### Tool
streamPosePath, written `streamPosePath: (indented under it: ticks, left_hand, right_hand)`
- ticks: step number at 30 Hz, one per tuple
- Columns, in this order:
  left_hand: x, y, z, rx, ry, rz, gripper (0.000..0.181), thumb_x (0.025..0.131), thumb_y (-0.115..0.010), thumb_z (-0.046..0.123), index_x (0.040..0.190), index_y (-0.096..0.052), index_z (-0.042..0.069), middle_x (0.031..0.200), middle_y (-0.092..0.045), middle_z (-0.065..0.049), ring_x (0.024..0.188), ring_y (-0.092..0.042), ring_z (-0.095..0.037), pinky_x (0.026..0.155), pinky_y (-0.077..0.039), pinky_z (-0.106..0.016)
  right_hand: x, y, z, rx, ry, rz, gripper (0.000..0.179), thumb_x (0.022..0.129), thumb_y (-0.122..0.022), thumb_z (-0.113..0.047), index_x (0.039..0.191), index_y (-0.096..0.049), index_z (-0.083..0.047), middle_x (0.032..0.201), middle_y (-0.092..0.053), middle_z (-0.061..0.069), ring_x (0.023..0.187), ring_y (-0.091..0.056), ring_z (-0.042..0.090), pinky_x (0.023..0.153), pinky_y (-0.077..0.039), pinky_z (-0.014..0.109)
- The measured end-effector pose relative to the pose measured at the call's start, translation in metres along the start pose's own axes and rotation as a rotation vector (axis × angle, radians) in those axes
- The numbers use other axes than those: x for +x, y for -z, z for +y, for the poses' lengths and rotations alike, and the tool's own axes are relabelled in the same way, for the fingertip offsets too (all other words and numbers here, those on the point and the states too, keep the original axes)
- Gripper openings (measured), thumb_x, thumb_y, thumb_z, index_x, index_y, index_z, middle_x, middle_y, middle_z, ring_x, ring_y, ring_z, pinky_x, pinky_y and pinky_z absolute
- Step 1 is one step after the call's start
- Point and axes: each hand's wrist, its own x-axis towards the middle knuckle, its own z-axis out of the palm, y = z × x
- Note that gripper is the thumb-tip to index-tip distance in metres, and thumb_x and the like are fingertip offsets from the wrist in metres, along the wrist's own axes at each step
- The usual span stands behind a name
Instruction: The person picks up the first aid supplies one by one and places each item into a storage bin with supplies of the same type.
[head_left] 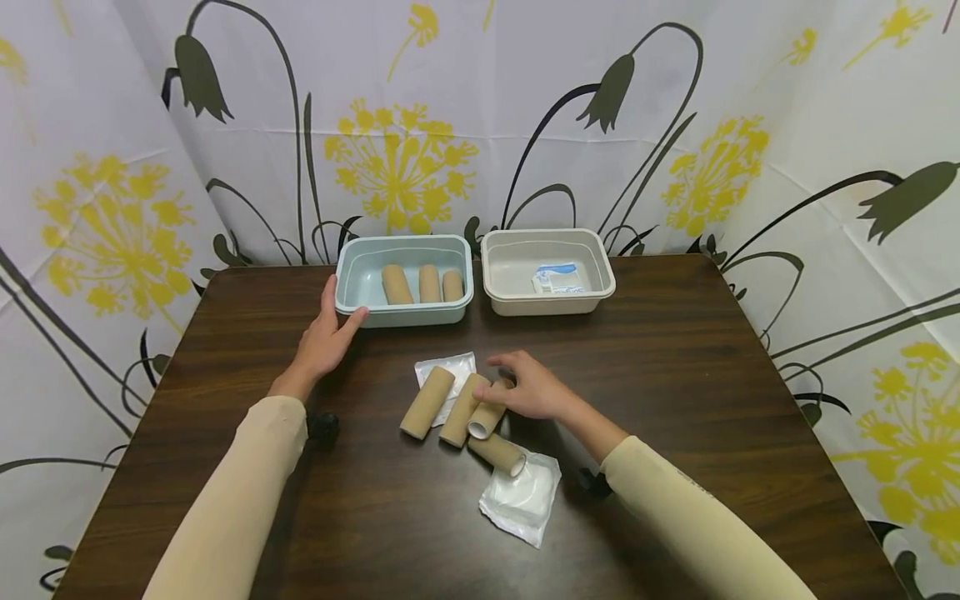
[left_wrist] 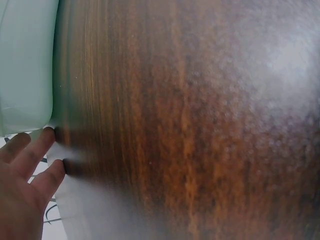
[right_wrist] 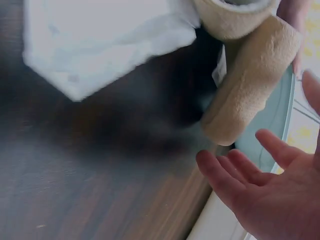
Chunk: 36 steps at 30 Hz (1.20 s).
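Note:
My left hand is at the left front corner of a light blue bin, thumb near the front rim and fingers along its left side. Three tan bandage rolls stand inside that bin. My right hand hovers beside a short tan bandage roll on the table, fingers spread and relaxed, its thumb overlapping the roll. In the right wrist view a gap shows between the fingertips and the nearest roll. Other tan rolls lie close by, partly over white packets.
A beige bin stands right of the blue one, with a white and blue packet inside. Both bins are at the back edge of the brown table. A flowered curtain hangs behind and at the sides.

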Motion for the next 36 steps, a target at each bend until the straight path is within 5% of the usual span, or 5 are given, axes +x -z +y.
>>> streamPosePath:
  ticks: [9,36]
  left_hand:
    - [-0.001,-0.001,0.002,-0.009,-0.006,-0.007,0.085,0.094,-0.037,0.063,0.150,0.020,0.035,0.160,-0.003,-0.014,0.142,-0.013,-0.045,0.106,-0.013,-0.069]
    - [0.002,-0.002,-0.004,-0.003,-0.004,0.001,0.087,0.092,-0.038,0.067,0.149,0.020,0.036,0.160,-0.005,-0.015,0.141,-0.016,-0.045,0.106,-0.014,-0.068]
  right_hand:
    - [-0.030,-0.010,-0.001,-0.098,-0.025,-0.012,0.101,0.065,-0.078,-0.063,0.144,-0.043,-0.013,0.140,-0.042,0.013,0.124,-0.045,0.030,0.096,-0.043,0.049]
    - [-0.040,-0.019,-0.003,-0.068,-0.031,0.065,0.087,0.068,-0.082,-0.052,0.139,-0.049,-0.015,0.136,-0.046,0.007,0.119,-0.051,0.024,0.094,-0.045,0.045]
